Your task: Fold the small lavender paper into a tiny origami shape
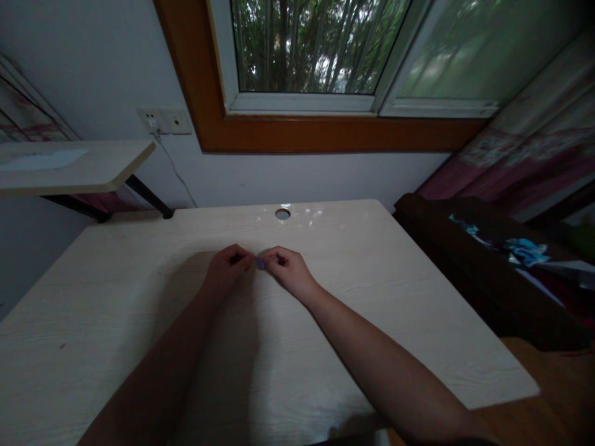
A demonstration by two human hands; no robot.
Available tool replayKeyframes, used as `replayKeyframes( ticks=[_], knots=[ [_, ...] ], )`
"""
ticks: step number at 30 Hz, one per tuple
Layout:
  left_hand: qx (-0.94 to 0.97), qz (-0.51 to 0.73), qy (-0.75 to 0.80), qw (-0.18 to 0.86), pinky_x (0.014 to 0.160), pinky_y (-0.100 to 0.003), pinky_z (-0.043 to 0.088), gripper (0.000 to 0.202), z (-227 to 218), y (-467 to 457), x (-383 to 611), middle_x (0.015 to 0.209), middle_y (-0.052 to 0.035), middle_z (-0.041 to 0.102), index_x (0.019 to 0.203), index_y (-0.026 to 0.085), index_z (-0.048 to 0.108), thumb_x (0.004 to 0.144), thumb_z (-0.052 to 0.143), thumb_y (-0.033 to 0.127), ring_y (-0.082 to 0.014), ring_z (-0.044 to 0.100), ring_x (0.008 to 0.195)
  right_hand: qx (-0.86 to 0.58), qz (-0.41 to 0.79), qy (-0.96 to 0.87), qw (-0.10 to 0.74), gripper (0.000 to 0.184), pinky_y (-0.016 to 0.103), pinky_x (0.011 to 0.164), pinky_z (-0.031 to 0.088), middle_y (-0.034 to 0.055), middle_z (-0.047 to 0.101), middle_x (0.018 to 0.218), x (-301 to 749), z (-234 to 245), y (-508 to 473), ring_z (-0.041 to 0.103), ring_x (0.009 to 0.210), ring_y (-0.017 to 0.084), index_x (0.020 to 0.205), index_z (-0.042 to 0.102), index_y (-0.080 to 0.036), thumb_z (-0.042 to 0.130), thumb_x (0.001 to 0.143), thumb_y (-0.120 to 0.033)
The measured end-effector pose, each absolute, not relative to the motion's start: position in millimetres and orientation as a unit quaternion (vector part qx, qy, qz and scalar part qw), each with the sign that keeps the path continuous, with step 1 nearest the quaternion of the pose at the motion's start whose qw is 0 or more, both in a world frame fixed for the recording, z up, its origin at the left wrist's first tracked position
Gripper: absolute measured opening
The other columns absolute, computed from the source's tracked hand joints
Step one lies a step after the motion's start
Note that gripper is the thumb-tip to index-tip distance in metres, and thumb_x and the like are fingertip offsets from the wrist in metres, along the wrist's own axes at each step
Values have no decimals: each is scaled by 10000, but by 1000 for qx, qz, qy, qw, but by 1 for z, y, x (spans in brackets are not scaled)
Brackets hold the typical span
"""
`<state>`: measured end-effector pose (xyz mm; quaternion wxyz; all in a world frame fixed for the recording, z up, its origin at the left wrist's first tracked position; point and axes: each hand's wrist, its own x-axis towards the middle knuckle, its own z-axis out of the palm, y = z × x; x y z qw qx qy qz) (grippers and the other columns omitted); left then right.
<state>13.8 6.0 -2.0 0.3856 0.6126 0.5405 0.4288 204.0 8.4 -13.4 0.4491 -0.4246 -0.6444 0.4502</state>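
Note:
A small bluish-purple piece (260, 263) sits between my two hands above the middle of the pale wooden desk (325, 347). It is too small and dim for me to tell its kind. My left hand (226, 265) is closed in a pinch, with thumb and forefinger at the left edge of the piece. From the other side, my right hand (289, 267) pinches its right edge. Both hands are low over the desktop, and a broad shadow falls beneath the left arm.
Behind the hands, the desk has a round cable hole (282, 214). A raised shelf (93, 170) on black legs stands at the left back. The wall socket (163, 121) has a white cord plugged in. Dark furniture with blue cloth (527, 252) is off the right edge.

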Motion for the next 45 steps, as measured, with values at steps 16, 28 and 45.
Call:
replayKeyframes(
  ticks=[16, 28, 45],
  knots=[
    [594, 447, 547, 385, 598, -239, 404, 237, 7, 5, 15, 614, 19, 581, 717, 176, 609, 772, 629, 406, -128, 525, 597, -415, 491, -612, 461, 267, 256, 681, 479, 37, 705, 836, 202, -11, 11, 629, 734, 143, 957, 684, -181, 667, 809, -403],
    [626, 417, 521, 404, 608, -239, 397, 190, 5, 6, 15, 652, 19, 579, 739, 183, 597, 793, 607, 365, -132, 526, 632, -403, 538, -578, 462, 260, 262, 672, 478, 46, 718, 798, 204, -16, 13, 646, 719, 151, 892, 671, -177, 641, 825, -427],
    [656, 378, 497, 424, 631, -240, 442, 265, 6, 2, 17, 663, -6, 646, 713, 175, 659, 808, 609, 417, -147, 580, 648, -405, 506, -608, 458, 214, 238, 625, 427, 5, 661, 725, 206, -16, 12, 566, 642, 122, 846, 660, -178, 622, 849, -388]
  ],
)
